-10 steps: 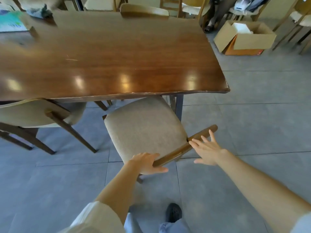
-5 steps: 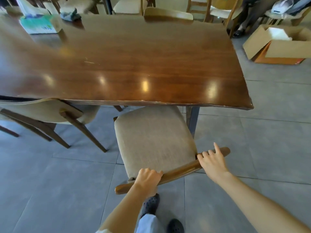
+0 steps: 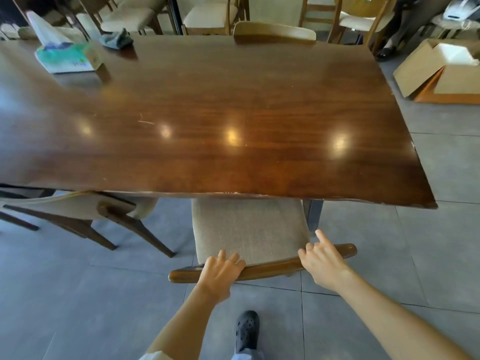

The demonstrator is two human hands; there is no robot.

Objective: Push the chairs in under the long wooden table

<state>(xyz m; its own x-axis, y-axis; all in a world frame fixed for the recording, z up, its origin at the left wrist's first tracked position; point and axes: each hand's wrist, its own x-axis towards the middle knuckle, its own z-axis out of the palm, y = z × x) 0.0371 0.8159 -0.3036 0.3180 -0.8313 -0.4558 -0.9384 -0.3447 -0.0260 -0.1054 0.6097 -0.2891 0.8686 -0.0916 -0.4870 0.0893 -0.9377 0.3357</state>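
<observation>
Both hands sit on the chair's backrest [image 3: 262, 268] at lower centre, spread for an even, straight shove: left hand [image 3: 220, 271] and right hand [image 3: 322, 263] rest loose-fingered, no closed grip. The seat [image 3: 246, 229] is partly under the table [image 3: 233, 113]. The cardboard box [image 3: 439, 71], upper right, holds something white.

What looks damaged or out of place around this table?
The wooden table has chipped, worn finish along its near edge and right corner, plus a light scratch on top. A crumpled grey cloth lies at the far side. Nothing is spilled.
</observation>
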